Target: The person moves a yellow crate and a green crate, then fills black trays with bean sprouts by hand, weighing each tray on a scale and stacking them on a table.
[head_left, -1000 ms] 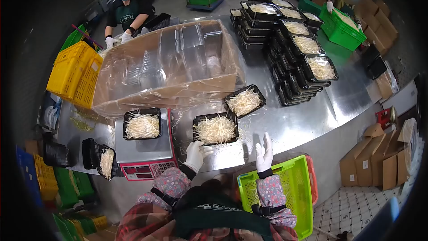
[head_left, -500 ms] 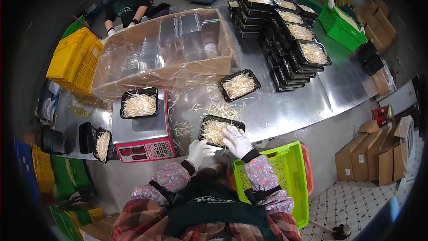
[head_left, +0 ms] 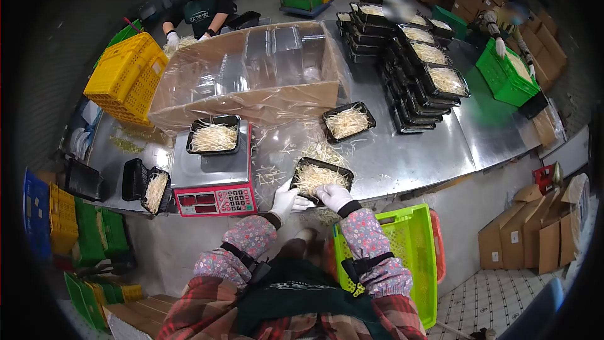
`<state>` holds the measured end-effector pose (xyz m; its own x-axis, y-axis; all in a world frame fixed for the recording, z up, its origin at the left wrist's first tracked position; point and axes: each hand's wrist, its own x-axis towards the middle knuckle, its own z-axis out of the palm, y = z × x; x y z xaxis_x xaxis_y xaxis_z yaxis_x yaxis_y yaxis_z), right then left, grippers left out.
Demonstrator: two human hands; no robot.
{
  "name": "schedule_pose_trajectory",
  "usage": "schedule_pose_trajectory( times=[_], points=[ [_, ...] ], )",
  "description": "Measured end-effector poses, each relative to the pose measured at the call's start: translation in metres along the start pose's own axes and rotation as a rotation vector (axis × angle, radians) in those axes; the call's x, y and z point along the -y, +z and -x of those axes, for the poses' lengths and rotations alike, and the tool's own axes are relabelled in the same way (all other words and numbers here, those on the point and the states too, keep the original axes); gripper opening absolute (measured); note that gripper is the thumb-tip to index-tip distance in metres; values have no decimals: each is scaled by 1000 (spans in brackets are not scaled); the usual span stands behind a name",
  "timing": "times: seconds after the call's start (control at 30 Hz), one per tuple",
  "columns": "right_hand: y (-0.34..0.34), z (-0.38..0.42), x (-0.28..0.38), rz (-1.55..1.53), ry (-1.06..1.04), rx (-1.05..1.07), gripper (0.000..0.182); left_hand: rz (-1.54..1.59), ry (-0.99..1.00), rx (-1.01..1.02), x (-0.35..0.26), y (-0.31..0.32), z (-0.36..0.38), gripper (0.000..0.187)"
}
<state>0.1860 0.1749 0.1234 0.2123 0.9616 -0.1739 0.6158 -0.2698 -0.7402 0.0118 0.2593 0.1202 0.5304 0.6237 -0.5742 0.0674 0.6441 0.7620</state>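
Observation:
A black tray of bean sprouts sits at the near edge of the metal table. My left hand, in a white glove, rests against its near left corner with fingers stretched out and thumb apart. My right hand, also gloved, has its fingers curled together on sprouts at the tray's near right side; the fingertips are partly hidden. Behind lies a second filled tray. Another filled tray stands on the red scale to the left. Loose sprouts are scattered between scale and tray.
A plastic-lined carton of clear lids stands behind the scale. Filled trays are stacked at right. A lime-green crate is below my right arm, yellow crates at left. Two co-workers are across the table, one beside a green crate.
My right hand has gone from lying spread over the sprouts to curled fingers at the tray's near edge. My left hand has moved closer against the tray's corner. The camera view has shifted slightly.

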Motion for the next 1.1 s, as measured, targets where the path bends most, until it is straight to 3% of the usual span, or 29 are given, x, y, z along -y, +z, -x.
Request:
schedule_pose_trajectory(
  times=[0.1, 0.17, 0.23, 0.3, 0.37, 0.43, 0.47, 0.6, 0.67, 0.77, 0.83, 0.9, 1.03, 1.1],
  points=[
    [-18, 6, 23, 57, -18, -228, 24, 58, 50, 23, -4, 9, 15, 51],
    [-22, 11, 52, 170, -261, -352, 22, 68, 82, 12, 5, 11, 21, 52],
    [-14, 6, 62, 270, -429, -329, 24, 125, 134, 54, 10, 13, 27, 53],
    [8, -2, 56, 517, -440, -280, 27, 158, 141, 99, -4, 16, 46, 55],
    [4, 2, 73, 498, -366, -173, 33, 122, 139, 83, -11, 8, 53, 54],
    [-4, -1, 89, 580, -446, -115, 34, 119, 151, 100, -24, -3, 68, 53],
    [-12, -4, 106, 503, -462, -38, 31, 128, 170, 113, -33, -10, 73, 53],
    [-36, 14, 187, -51, -837, -361, 21, 239, 255, 49, -71, -62, 107, 55],
    [-46, 26, 209, -212, -877, -433, 19, 359, 371, -77, -92, -103, 133, 57],
    [-51, 32, 218, -379, -761, -445, 19, 536, 632, -310, -107, -183, 160, 46],
    [-43, 22, 205, -406, -686, -421, 20, 632, 713, -534, -115, -233, 176, 32],
    [-35, 15, 199, -598, -535, -344, 20, 731, 782, -763, -107, -290, 172, 32],
    [-21, 7, 185, -476, -541, -265, 21, 824, 852, -851, -67, -397, 140, 40],
    [-25, 9, 170, -432, -474, -278, 22, 932, 754, -658, -44, -428, 133, 46]
  ],
)
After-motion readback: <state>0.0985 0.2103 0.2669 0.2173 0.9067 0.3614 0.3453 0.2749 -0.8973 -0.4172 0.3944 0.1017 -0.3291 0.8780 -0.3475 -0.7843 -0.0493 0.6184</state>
